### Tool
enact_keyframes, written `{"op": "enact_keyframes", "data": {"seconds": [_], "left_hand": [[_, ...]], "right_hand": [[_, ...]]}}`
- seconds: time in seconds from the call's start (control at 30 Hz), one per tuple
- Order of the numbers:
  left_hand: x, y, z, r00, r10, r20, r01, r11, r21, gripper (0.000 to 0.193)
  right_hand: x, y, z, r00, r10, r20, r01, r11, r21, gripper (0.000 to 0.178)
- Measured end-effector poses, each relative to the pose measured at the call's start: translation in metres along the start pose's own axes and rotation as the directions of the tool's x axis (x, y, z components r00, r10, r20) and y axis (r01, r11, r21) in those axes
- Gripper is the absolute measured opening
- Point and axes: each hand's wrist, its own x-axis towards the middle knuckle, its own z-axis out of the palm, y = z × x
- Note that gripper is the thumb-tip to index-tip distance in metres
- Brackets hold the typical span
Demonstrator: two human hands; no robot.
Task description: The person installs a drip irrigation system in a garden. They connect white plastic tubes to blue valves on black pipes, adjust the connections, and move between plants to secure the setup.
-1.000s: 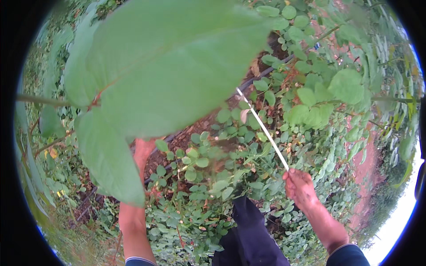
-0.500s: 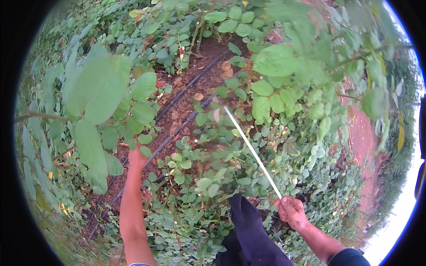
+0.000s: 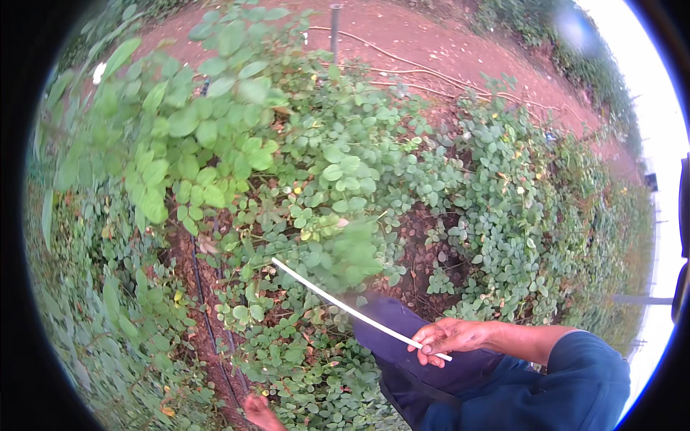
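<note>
Overhead view of two bare hands among low green plants. Right hand [image 3: 454, 336] out in front of a dark blue sleeve [image 3: 589, 363], with fingers clamped on a thin white rod [image 3: 341, 302]. Grip close to the near end of the rod, with only a short stub past the fingers on the right. Rod held aslant in the air, from the right hand up and leftward, across the front of dark purple trousers [image 3: 395, 320] and out over the plants [image 3: 345, 172]. Far tip among leaves in view, near the middle of the bed; impossible to tell whether touching them or just above.

Left hand [image 3: 260, 412] low down, at the near end of a strip of brown soil [image 3: 208, 345], only partly in view and a little blurred. Fingers seemingly curled, but impossible to tell whether apart, together or around anything. Close beside it, black hoses [image 3: 198, 276] running lengthwise along the soil strip.

Beyond the far edge of the bed, a reddish path [image 3: 438, 32]. On the path, a tan hose [image 3: 402, 52] in loose, curving lines. Near that same edge, an upright grey post [image 3: 335, 32].
</note>
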Motion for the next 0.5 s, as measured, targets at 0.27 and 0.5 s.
{"op": "enact_keyframes", "data": {"seconds": [0.27,0.5], "left_hand": [[-0.137,0.022,0.137,0.759,-0.506,0.41,0.371,0.853,0.368,0.012],[-0.157,0.106,0.349,0.694,-0.613,0.376,0.432,0.773,0.463,0.009]], "right_hand": [[-0.055,-0.031,-0.056,0.993,-0.013,-0.12,0.014,1.0,0.008,0.014],[-0.106,-0.158,-0.217,0.987,-0.137,-0.079,0.108,0.949,-0.296,0.012]]}}
